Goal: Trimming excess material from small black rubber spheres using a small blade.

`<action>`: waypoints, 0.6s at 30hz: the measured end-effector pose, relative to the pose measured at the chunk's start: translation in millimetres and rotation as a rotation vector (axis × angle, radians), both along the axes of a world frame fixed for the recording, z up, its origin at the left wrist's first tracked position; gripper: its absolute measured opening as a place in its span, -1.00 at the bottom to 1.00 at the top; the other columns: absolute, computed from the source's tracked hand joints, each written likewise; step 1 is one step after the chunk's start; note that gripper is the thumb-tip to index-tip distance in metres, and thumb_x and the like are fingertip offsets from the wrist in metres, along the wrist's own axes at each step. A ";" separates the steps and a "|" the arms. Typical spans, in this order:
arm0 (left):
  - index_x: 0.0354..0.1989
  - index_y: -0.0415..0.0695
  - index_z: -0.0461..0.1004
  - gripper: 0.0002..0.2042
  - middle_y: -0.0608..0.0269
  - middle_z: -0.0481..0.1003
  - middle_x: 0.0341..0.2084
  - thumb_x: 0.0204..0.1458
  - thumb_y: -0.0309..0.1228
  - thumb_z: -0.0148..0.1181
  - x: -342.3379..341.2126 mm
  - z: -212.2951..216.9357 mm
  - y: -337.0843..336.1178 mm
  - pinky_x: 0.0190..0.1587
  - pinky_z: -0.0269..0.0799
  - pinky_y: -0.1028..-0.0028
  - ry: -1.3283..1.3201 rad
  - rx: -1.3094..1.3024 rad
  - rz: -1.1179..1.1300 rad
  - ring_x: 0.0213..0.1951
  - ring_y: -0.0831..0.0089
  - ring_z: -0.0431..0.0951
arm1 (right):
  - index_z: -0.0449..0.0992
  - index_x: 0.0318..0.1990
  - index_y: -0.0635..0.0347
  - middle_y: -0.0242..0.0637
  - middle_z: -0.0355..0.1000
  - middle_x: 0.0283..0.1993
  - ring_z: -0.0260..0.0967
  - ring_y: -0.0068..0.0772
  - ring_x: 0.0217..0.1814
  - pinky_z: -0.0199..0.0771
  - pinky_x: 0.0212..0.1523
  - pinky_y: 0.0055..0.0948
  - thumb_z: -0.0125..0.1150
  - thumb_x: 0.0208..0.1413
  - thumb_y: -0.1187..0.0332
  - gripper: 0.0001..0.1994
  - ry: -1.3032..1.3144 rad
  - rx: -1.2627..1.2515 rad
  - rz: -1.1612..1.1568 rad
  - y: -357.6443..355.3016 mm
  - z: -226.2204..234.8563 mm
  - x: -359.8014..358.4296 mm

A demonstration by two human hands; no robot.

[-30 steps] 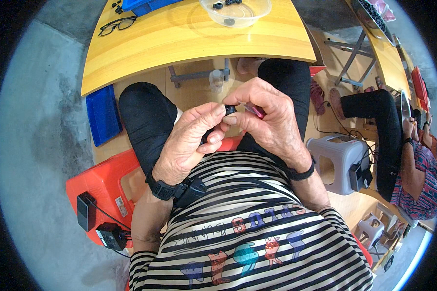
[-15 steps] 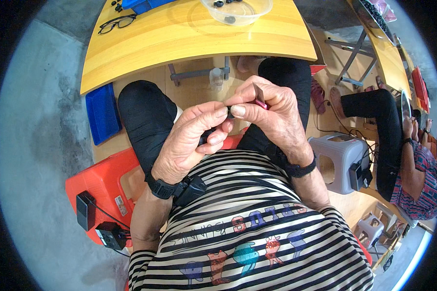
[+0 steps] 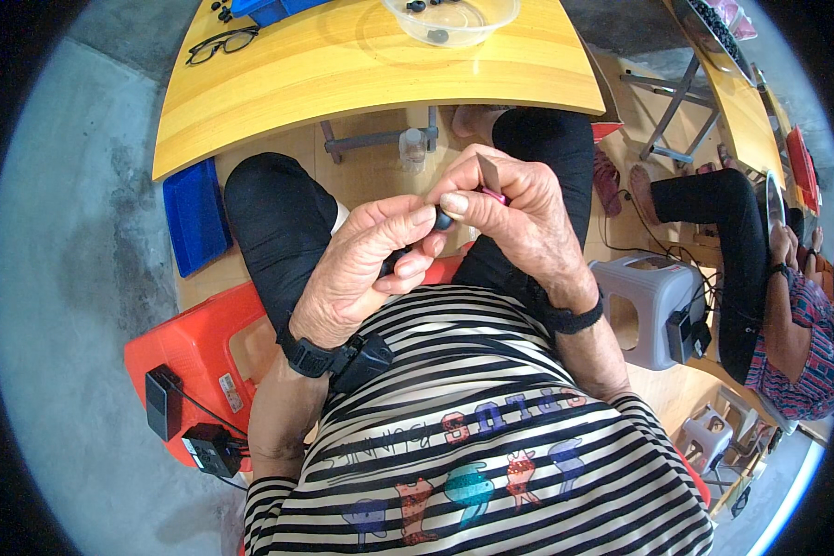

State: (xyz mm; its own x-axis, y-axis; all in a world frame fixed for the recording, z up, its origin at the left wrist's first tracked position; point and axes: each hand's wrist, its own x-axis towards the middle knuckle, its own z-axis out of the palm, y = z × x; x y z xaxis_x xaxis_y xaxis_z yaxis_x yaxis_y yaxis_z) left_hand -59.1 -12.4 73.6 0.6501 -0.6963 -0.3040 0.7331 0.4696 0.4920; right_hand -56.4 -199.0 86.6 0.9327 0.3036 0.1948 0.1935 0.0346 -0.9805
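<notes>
Fingers pinched close, left hand grips a smooth, round black piece, right hand a flat, pink-handled blade.

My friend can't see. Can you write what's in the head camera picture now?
A person's left hand and right hand meet at a small black ball, the right hand also holding what looks like a pink-handled blade. Ahead, a wooden table holds glasses and a clear bowl with black pieces inside.
</notes>
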 end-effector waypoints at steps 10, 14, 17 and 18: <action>-0.24 -0.21 0.40 -0.85 0.31 0.34 -0.52 0.12 -0.39 0.05 -2.2 -1.3 -2.3 -0.71 0.00 0.76 -0.002 0.050 0.058 -0.66 0.72 0.20 | 0.55 -0.34 0.25 -0.35 0.38 -0.42 0.29 -0.57 -0.36 0.28 -0.37 -0.59 0.31 -0.08 0.40 -0.85 -0.121 -0.143 -0.121 1.0 0.7 -6.3; -0.25 -0.22 0.44 -0.84 0.34 0.35 -0.54 0.10 -0.38 0.11 -2.2 -1.5 -2.4 -0.72 0.03 0.79 -0.025 0.030 0.026 -0.63 0.74 0.24 | 0.56 -0.35 0.24 -0.37 0.38 -0.43 0.27 -0.56 -0.35 0.30 -0.32 -0.57 0.31 -0.08 0.40 -0.86 -0.190 -0.131 -0.110 -1.4 1.4 -3.7; -0.24 -0.22 0.44 -0.83 0.34 0.35 -0.53 0.10 -0.38 0.11 -2.9 0.0 -3.1 -0.71 0.02 0.79 -0.037 0.031 0.015 -0.62 0.74 0.23 | 0.54 -0.37 0.27 -0.38 0.37 -0.44 0.26 -0.56 -0.37 0.28 -0.34 -0.57 0.27 -0.05 0.42 -0.88 -0.141 -0.147 -0.074 -2.3 3.3 -3.8; -0.23 -0.23 0.41 -0.82 0.33 0.34 -0.53 0.11 -0.38 0.08 -3.0 0.0 -3.1 -0.71 0.01 0.78 -0.052 0.054 0.005 -0.64 0.74 0.21 | 0.54 -0.37 0.27 -0.38 0.37 -0.44 0.26 -0.56 -0.37 0.28 -0.34 -0.57 0.27 -0.05 0.42 -0.88 -0.141 -0.147 -0.075 -2.3 3.6 -3.8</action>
